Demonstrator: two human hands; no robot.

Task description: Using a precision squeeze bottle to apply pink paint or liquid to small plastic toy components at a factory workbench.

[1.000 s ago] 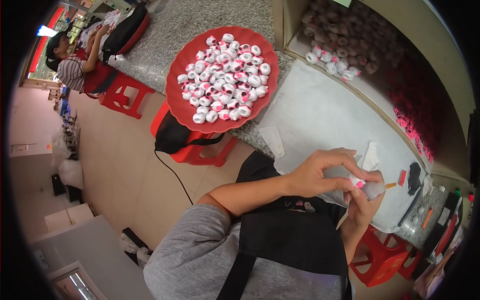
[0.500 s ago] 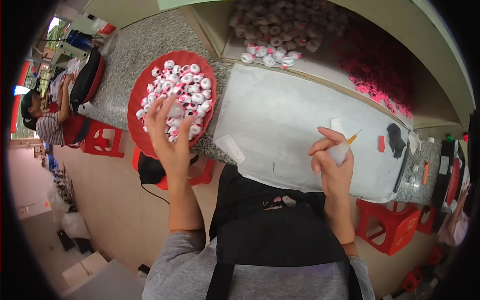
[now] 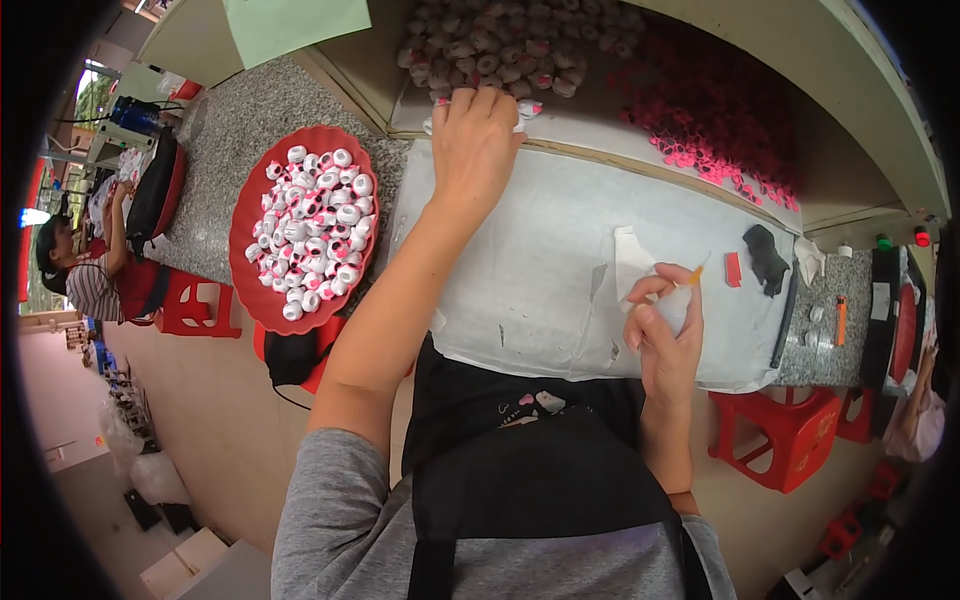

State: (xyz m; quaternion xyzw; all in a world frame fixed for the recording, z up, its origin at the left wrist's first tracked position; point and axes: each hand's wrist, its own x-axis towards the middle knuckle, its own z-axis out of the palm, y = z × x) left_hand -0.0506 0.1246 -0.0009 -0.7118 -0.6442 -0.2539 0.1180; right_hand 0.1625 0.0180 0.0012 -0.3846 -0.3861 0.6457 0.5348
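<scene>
My left hand [image 3: 473,140] reaches over the front edge of the shelf, its back upward and fingers curled down among small white pieces [image 3: 530,108] with pink marks. Its fingertips are hidden, so what they grip does not show. In my right hand [image 3: 665,335], above the paper-covered worktop, is a small translucent squeeze bottle [image 3: 674,308] with a yellow needle tip pointing away from me. A red scalloped tray [image 3: 245,262], at the left on the granite counter, holds many small white-and-pink pieces [image 3: 318,220] like little animal heads.
White paper [image 3: 520,260] covers the worktop. On it lie a white scrap [image 3: 630,262], a red block [image 3: 733,269] and a dark cloth [image 3: 765,258]. Pink parts [image 3: 715,150] fill the shelf's right side. An orange-handled tool [image 3: 841,320] lies farther right. Another person [image 3: 85,270] sits far left.
My left hand has moved from over the red tray, where its fingers were spread, to the shelf's white pieces. The right hand still holds the bottle. The view has shifted slightly.
</scene>
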